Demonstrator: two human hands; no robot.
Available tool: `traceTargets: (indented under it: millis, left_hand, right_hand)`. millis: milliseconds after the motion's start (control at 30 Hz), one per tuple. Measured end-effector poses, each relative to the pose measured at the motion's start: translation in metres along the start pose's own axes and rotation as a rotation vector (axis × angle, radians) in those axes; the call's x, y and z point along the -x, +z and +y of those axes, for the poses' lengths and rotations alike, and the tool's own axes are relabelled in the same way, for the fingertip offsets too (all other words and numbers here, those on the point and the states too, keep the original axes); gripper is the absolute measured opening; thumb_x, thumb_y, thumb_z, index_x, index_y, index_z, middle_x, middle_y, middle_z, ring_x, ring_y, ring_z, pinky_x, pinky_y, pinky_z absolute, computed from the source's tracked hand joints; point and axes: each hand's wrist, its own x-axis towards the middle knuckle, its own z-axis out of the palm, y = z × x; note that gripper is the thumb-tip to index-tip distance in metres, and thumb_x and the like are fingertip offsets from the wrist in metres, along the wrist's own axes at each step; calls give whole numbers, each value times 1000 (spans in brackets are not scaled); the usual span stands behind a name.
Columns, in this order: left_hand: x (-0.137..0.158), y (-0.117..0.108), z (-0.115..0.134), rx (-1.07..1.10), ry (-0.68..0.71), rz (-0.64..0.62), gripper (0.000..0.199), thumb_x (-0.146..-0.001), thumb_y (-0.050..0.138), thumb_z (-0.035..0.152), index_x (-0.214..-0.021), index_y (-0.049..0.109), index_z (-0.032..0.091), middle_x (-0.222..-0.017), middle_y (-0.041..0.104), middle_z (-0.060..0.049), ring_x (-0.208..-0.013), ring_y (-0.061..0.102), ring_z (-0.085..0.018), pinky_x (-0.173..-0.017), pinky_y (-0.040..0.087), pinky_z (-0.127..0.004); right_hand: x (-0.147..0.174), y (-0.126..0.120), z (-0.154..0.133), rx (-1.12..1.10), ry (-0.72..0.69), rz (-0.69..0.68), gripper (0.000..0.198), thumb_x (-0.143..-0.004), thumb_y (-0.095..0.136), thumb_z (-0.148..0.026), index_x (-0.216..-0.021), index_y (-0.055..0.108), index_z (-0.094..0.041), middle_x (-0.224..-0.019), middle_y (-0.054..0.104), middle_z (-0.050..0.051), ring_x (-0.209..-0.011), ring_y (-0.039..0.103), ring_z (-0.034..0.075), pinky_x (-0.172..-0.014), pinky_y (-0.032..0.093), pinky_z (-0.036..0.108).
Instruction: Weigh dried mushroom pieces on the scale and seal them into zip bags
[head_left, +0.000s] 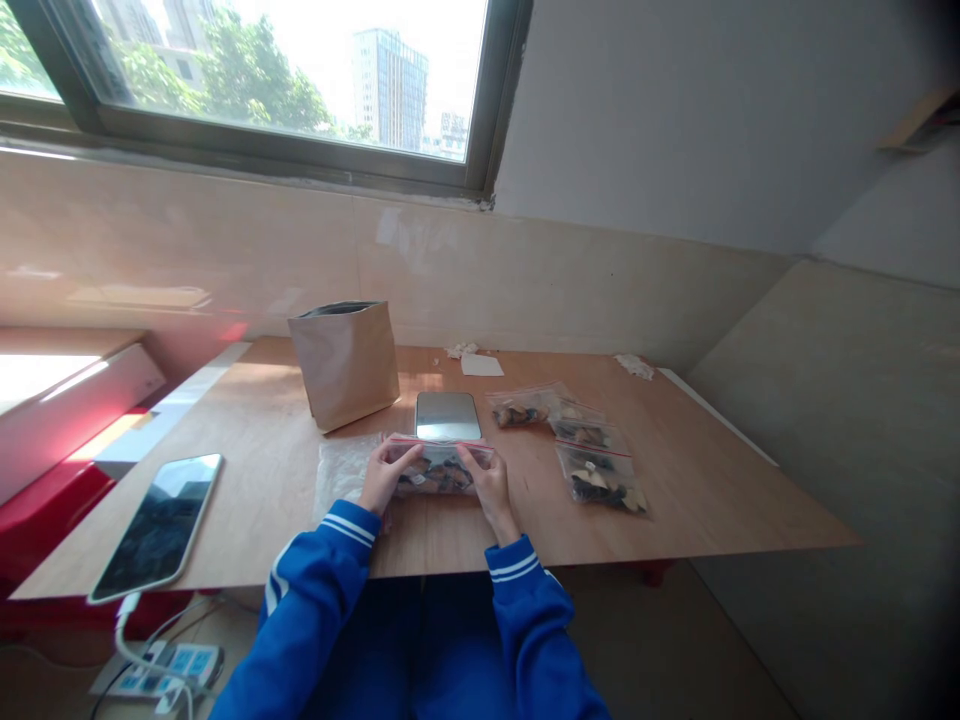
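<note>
Both your hands are on the zip bag (pixel 439 470) of dark and pale pieces, lying mid-bench (pixel 262 470): left hand (pixel 386 478) pinches its left end, right hand (pixel 491 485) its right end, fingers closed on the seal. Small scale (pixel 448 416) sits at 12 o'clock, paper pouch (pixel 346 362) at 11, three filled bags (pixel 592 455) at 3, phone (pixel 161 525) at 9.

clear glossy plastic bag (pixel 439 468), matt brown paper pouch (pixel 346 362), smooth wooden tabletop (pixel 705 490)
</note>
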Motion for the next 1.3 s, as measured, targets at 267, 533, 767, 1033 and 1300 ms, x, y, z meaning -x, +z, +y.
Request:
traceTargets:
  millis: [267, 533, 767, 1033, 1300]
  left_hand:
    - [0, 0, 1, -12, 7, -15, 26, -72, 75, 40, -82, 73, 17, -85, 72, -4, -83, 67, -19, -78, 52, -28]
    - [3, 5, 1, 54, -95, -74, 29, -70, 76, 42, -84, 73, 17, -86, 74, -5, -83, 69, -21, -74, 54, -29]
    - [2, 4, 0, 31, -69, -68, 28, -71, 75, 42, -84, 74, 17, -86, 74, -6, -83, 68, -21, -74, 54, -29]
    - [2, 5, 3, 20, -10, -77, 26, -72, 74, 40, -81, 73, 16, -85, 73, -6, -83, 68, -21, -75, 54, -28]
    - [4, 5, 6, 48, -98, -13, 33, -69, 76, 43, -84, 75, 14, -83, 75, -8, -77, 69, -21, -71, 55, -29]
  right_hand:
    - [-1, -3, 4, 7, 24, 13, 29, -73, 75, -42, -84, 70, -16, -83, 73, 5, -80, 68, 21, -76, 55, 32]
    - [3, 5, 6, 21, 59, -128, 25, -76, 73, -43, -80, 69, -18, -77, 69, 3, -74, 65, 18, -63, 54, 27]
    - [7, 9, -3, 79, -27, -113, 23, -78, 71, -41, -75, 68, -18, -74, 66, 1, -73, 62, 16, -68, 52, 27]
    - [8, 11, -5, 64, 58, -97, 28, -75, 72, -45, -74, 67, -17, -69, 64, 1, -66, 61, 15, -52, 50, 23]
    - [7, 11, -11, 86, -2, -100, 26, -77, 71, -44, -82, 74, -19, -80, 70, 4, -76, 66, 20, -63, 55, 29]
